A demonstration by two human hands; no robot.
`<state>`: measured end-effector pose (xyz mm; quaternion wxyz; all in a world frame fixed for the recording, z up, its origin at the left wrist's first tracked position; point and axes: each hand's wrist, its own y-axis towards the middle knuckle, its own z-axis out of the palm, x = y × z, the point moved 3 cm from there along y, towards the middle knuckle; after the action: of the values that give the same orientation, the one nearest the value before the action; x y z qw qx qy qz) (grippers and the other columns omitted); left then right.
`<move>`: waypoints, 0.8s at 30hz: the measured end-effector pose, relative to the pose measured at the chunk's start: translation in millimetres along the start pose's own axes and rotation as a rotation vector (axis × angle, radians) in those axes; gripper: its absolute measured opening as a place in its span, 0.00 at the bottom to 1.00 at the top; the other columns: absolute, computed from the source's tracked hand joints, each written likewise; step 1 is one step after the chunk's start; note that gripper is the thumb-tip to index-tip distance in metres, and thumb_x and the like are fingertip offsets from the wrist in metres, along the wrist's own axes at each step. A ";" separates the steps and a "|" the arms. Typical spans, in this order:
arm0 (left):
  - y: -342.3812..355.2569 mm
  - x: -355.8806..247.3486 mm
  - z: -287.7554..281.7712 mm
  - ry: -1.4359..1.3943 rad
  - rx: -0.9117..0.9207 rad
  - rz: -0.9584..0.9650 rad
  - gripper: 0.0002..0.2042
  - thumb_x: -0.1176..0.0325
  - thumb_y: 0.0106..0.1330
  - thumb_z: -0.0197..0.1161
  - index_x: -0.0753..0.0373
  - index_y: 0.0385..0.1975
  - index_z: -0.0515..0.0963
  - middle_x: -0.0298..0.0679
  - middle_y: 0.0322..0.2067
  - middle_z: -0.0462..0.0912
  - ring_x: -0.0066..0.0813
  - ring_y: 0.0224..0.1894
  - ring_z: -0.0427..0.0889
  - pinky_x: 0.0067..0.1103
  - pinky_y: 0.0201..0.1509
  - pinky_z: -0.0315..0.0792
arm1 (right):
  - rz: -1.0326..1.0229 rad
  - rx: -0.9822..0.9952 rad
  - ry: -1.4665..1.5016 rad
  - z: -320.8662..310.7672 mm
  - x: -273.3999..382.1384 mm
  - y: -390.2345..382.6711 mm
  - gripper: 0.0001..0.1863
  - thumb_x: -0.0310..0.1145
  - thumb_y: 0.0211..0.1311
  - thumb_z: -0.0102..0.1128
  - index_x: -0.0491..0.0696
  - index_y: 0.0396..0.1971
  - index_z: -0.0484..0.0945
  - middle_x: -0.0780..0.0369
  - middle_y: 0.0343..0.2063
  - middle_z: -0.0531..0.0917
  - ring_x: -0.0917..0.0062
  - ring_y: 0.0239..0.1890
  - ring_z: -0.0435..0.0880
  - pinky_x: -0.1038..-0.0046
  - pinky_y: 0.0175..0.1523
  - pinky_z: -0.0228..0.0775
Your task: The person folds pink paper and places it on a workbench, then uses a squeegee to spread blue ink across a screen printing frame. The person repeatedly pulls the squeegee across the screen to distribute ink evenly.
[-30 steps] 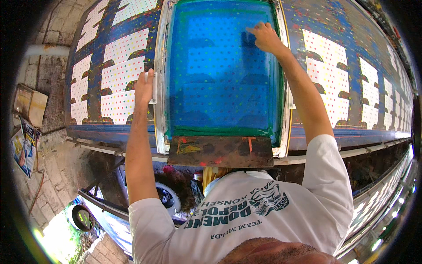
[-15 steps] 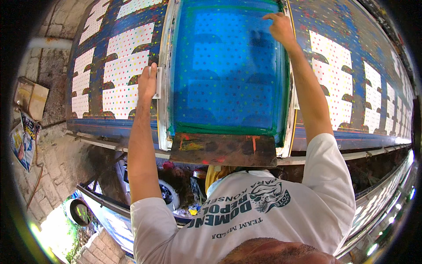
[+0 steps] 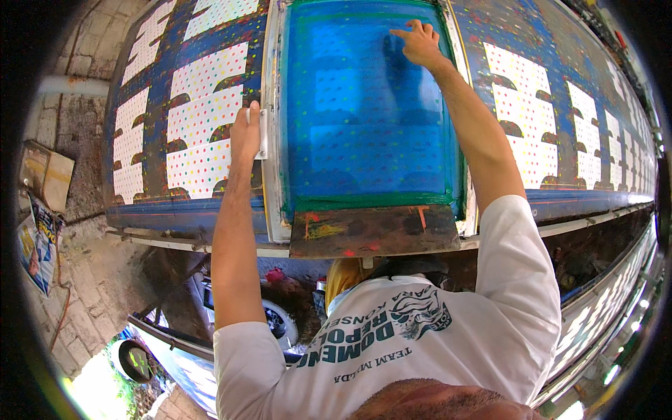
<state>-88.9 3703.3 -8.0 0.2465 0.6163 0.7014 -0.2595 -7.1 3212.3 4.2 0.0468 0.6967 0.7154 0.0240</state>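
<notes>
A silk-screen printing frame (image 3: 276, 140) with blue mesh (image 3: 378, 161) and green borders lies before me on the long table. Dotted white pieces show faintly through the mesh. At the frame's left side my left hand (image 3: 245, 133) is closed around a white handle (image 3: 263, 133). My right hand (image 3: 420, 45) is over the far right part of the mesh, its fingers bent and apart, with nothing seen in them. Whether its fingertips touch the mesh I cannot tell. A dark, paint-stained board (image 3: 371, 231) sits at the frame's near end.
White pieces with coloured dots (image 3: 206, 140) lie in rows left of the frame, and more dotted pieces (image 3: 521, 105) lie to the right. A rail (image 3: 203, 246) runs along the table's near edge. On the floor at left are a box (image 3: 45, 175) and a round pan (image 3: 133, 360).
My right hand has moved left, from the frame's right edge to over the mesh, and its fingers have spread. The frame and my left hand appear slightly farther right against the dotted pieces.
</notes>
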 end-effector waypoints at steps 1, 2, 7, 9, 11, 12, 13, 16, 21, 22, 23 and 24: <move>-0.7 -1.7 -1.0 0.021 -0.024 0.016 0.35 0.33 0.78 0.46 0.66 0.46 0.80 0.45 0.27 0.81 0.38 0.33 0.80 0.35 0.44 0.73 | -0.008 -0.011 -0.020 0.8 4.4 2.1 0.29 0.33 0.64 0.62 0.77 0.63 0.81 0.56 0.75 0.64 0.52 0.71 0.64 0.41 0.72 0.56; -1.6 -1.9 -1.4 0.011 -0.010 0.002 0.35 0.33 0.78 0.46 0.66 0.46 0.80 0.45 0.28 0.81 0.39 0.34 0.80 0.35 0.45 0.73 | -0.005 -0.014 -0.056 0.9 5.9 4.0 0.29 0.34 0.64 0.62 0.77 0.63 0.82 0.56 0.74 0.65 0.52 0.72 0.64 0.41 0.72 0.56; -1.3 -0.7 -0.3 -0.023 0.021 -0.057 0.35 0.33 0.78 0.46 0.66 0.46 0.79 0.49 0.31 0.81 0.43 0.37 0.81 0.37 0.49 0.72 | 0.002 -0.074 -0.008 -3.8 -3.2 16.5 0.16 0.38 0.64 0.65 0.74 0.48 0.90 0.57 0.69 0.73 0.51 0.73 0.63 0.39 0.73 0.54; -1.3 -0.7 1.2 -0.005 0.008 -0.050 0.35 0.33 0.78 0.45 0.68 0.46 0.79 0.54 0.35 0.84 0.50 0.42 0.82 0.40 0.52 0.72 | 0.013 -0.142 0.054 -1.3 1.8 18.2 0.13 0.38 0.63 0.66 0.73 0.44 0.91 0.58 0.68 0.75 0.52 0.73 0.64 0.40 0.73 0.54; -1.8 -2.9 1.2 0.008 -0.032 -0.009 0.36 0.34 0.78 0.45 0.68 0.47 0.79 0.57 0.39 0.84 0.55 0.46 0.83 0.43 0.55 0.72 | 0.037 -0.129 0.057 -1.5 4.5 21.1 0.13 0.37 0.62 0.66 0.73 0.42 0.92 0.59 0.67 0.76 0.53 0.72 0.65 0.40 0.73 0.54; -1.1 -4.1 0.8 0.023 -0.030 -0.008 0.36 0.34 0.79 0.45 0.69 0.47 0.79 0.59 0.41 0.85 0.58 0.48 0.83 0.44 0.56 0.72 | 0.051 -0.065 0.043 -0.9 6.4 21.3 0.14 0.36 0.62 0.67 0.73 0.42 0.92 0.60 0.66 0.76 0.53 0.72 0.65 0.41 0.73 0.55; -1.8 -4.6 0.1 0.027 0.005 -0.016 0.36 0.34 0.79 0.44 0.69 0.47 0.79 0.62 0.45 0.85 0.63 0.51 0.82 0.46 0.58 0.71 | 0.080 0.023 0.031 -0.8 7.7 20.1 0.15 0.34 0.61 0.67 0.73 0.42 0.92 0.60 0.66 0.76 0.53 0.72 0.66 0.41 0.73 0.55; 0.2 -6.5 -3.5 0.025 0.104 -0.069 0.41 0.30 0.76 0.44 0.69 0.62 0.76 0.67 0.56 0.81 0.65 0.64 0.78 0.48 0.67 0.70 | 0.001 -0.066 0.015 -21.7 -0.8 8.7 0.17 0.32 0.59 0.65 0.73 0.42 0.92 0.61 0.66 0.77 0.54 0.72 0.66 0.42 0.72 0.57; -0.3 -9.3 -5.6 -0.018 0.124 -0.078 0.40 0.32 0.77 0.44 0.69 0.59 0.77 0.66 0.53 0.83 0.65 0.61 0.79 0.47 0.66 0.70 | 0.136 -0.290 0.150 -41.0 -30.7 -73.9 0.21 0.28 0.56 0.65 0.68 0.47 0.90 0.61 0.66 0.78 0.54 0.70 0.70 0.46 0.71 0.61; -0.6 -9.9 -5.3 -0.011 0.102 -0.063 0.39 0.32 0.77 0.44 0.69 0.58 0.77 0.66 0.53 0.83 0.65 0.61 0.80 0.47 0.65 0.71 | 0.170 -0.306 0.130 -43.2 -40.4 -99.8 0.24 0.26 0.55 0.64 0.66 0.51 0.89 0.60 0.65 0.79 0.54 0.68 0.72 0.47 0.70 0.63; -0.8 -11.4 -4.4 -0.007 0.083 -0.049 0.39 0.32 0.78 0.43 0.70 0.58 0.77 0.66 0.52 0.83 0.65 0.60 0.80 0.47 0.65 0.71 | 0.196 -0.331 0.101 -47.2 -51.7 -127.6 0.26 0.24 0.55 0.63 0.64 0.54 0.87 0.59 0.64 0.80 0.53 0.67 0.74 0.48 0.70 0.64; -1.4 -11.6 -3.8 -0.031 0.103 -0.061 0.39 0.32 0.78 0.43 0.70 0.57 0.77 0.66 0.52 0.83 0.65 0.59 0.80 0.47 0.65 0.71 | 0.228 -0.364 0.137 -50.8 -62.5 -157.3 0.28 0.21 0.54 0.61 0.60 0.55 0.86 0.57 0.62 0.81 0.53 0.65 0.76 0.49 0.69 0.65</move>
<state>-89.1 3697.2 2.6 0.2173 0.6026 0.7016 -0.3121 -167.2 3147.1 41.2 0.1200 0.7498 0.6175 0.2051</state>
